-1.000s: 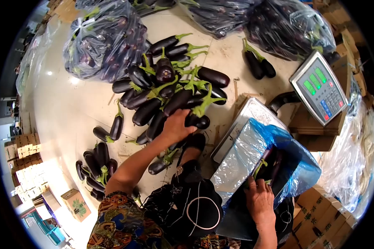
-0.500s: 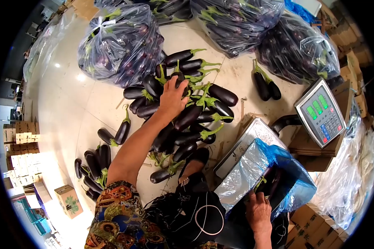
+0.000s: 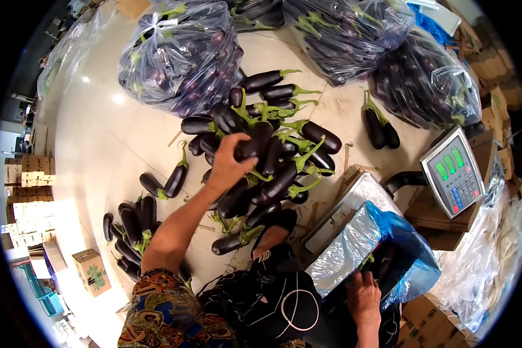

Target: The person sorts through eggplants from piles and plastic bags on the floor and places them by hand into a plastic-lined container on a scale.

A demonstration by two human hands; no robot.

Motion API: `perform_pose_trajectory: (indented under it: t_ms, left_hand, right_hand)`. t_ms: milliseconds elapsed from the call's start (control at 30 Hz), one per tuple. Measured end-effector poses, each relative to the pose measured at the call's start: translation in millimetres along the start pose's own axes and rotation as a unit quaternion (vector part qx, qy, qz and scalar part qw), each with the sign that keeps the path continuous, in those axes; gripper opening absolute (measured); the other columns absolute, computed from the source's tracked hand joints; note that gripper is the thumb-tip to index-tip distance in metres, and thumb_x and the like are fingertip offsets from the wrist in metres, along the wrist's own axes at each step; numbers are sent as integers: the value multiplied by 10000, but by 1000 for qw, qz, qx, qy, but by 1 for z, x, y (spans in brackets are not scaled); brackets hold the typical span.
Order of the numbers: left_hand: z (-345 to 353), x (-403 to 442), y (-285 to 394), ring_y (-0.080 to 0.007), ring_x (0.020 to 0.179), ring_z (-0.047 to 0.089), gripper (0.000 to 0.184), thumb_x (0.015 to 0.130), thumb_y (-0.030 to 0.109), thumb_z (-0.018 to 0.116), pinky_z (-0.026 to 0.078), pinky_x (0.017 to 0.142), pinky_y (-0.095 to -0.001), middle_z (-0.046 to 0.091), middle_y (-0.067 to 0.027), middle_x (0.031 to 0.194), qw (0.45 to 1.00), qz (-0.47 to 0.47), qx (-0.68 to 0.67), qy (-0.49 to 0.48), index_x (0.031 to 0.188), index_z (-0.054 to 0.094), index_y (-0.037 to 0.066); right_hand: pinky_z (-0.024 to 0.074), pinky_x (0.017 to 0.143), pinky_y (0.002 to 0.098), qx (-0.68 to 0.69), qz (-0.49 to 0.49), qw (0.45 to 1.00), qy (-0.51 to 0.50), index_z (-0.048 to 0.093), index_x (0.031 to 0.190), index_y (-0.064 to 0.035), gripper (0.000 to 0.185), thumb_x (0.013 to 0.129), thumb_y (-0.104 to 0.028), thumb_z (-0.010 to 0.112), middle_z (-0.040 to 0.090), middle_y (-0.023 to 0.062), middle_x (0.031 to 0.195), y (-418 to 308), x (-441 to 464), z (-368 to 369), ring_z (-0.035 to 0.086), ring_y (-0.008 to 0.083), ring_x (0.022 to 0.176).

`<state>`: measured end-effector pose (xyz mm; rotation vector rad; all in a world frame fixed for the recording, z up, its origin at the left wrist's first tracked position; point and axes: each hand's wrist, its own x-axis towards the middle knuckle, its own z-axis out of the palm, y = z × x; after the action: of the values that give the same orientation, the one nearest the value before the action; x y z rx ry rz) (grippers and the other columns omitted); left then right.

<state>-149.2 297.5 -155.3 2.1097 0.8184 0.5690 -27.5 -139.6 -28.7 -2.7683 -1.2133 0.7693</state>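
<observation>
My left hand [image 3: 233,162] is closed around a dark purple eggplant [image 3: 257,139], held above a heap of eggplants [image 3: 284,182] with green stems on the floor. At the lower right, my right hand [image 3: 363,300] reaches into a box lined with blue plastic film [image 3: 345,246]. Its fingers curl down beside a green stem [image 3: 366,261] and dark eggplants [image 3: 388,258]; the fingertips are hidden, so what they grip is unclear. The lined box is by the metal platform of a scale [image 3: 359,200].
The scale's display [image 3: 453,171] shows green digits. Clear bags full of eggplants [image 3: 180,61] stand behind the heap. Two eggplants [image 3: 380,129] lie apart at the right, and a smaller group [image 3: 134,223] lies at the left. Cardboard boxes [image 3: 91,271] stand farther left.
My left hand has closed on an eggplant and drawn it slightly up and toward me. My right hand stays in the lined box, its fingers a little more curled. The view has shifted slightly.
</observation>
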Motion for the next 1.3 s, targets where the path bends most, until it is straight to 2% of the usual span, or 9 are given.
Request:
perform_pose_trajectory:
  t_ms: [167, 433, 600, 800, 900, 933, 1067, 1167, 1300]
  left_hand:
    - [-7, 28, 1, -113, 817, 599, 501, 803, 44, 725, 548, 657, -266, 613, -71, 972, 943, -186, -275, -23, 1253, 508, 60]
    - [50, 89, -40, -194, 1150, 569, 507, 774, 105, 736, 476, 939, -317, 560, -96, 1301, 997, 76, -15, -3, 1247, 558, 71]
    - [42, 69, -14, -255, 1363, 423, 741, 849, 123, 697, 443, 1030, -378, 417, -110, 1500, 982, -64, -117, -133, 1498, 339, 121]
    - [24, 38, -55, -187, 996, 667, 295, 923, 98, 619, 517, 855, -303, 711, -134, 1081, 995, -66, -42, -65, 1210, 611, 29]
    - [14, 50, -30, -220, 1026, 663, 438, 877, 252, 704, 519, 855, -327, 694, -170, 1113, 965, -202, -22, -165, 1219, 604, -4]
    - [20, 57, -47, -278, 1075, 645, 761, 755, 442, 787, 519, 860, -360, 646, -218, 1198, 967, -172, 20, -185, 1300, 552, -34]
    - [40, 73, -42, -343, 1106, 618, 1080, 624, 480, 837, 510, 886, -366, 544, -280, 1319, 923, -261, 16, -282, 1426, 391, -88]
    - [57, 70, -34, -295, 1059, 640, 962, 694, 349, 803, 512, 862, -337, 579, -235, 1273, 922, -284, 30, -261, 1440, 372, -79]
    - [30, 55, 31, -195, 982, 653, 629, 844, 127, 643, 540, 836, -317, 624, -92, 1161, 797, -258, -451, -307, 1413, 411, -8]
  right_hand:
    - [506, 733, 469, 6, 10, 1000, -8, 599, 1177, -81, 402, 793, -153, 697, 558, 164, 936, 0, 4, 1, 597, 388, 847]
    - [503, 744, 474, 5, 18, 1000, -12, 601, 1160, -103, 378, 796, -142, 691, 562, 158, 941, 1, 6, 2, 598, 388, 852]
    - [498, 749, 469, 13, 8, 1000, -4, 605, 1150, -98, 369, 794, -136, 693, 564, 157, 949, 0, 10, 2, 598, 385, 854]
    - [494, 756, 470, 1, 6, 1000, -21, 601, 1161, -74, 373, 805, -143, 686, 564, 162, 950, 0, 7, 1, 596, 387, 862]
    - [492, 762, 473, -3, 8, 1000, -21, 599, 1178, -70, 378, 816, -148, 678, 565, 166, 954, 2, 7, 3, 594, 387, 871]
    - [491, 764, 474, -3, 10, 1000, -22, 598, 1182, -72, 379, 820, -150, 675, 566, 167, 956, 1, 7, 4, 594, 387, 874]
    - [487, 795, 494, 18, 39, 999, -30, 597, 1034, -48, 224, 836, -134, 660, 582, 190, 998, -6, 8, -4, 593, 416, 939]
    - [493, 783, 503, 15, 31, 999, -21, 593, 1018, -53, 205, 846, -150, 651, 590, 190, 979, -3, 8, -1, 597, 422, 923]
    - [509, 761, 474, 16, 18, 1000, 1, 609, 1147, -78, 334, 829, -155, 676, 604, 171, 935, 0, 6, -5, 627, 371, 861]
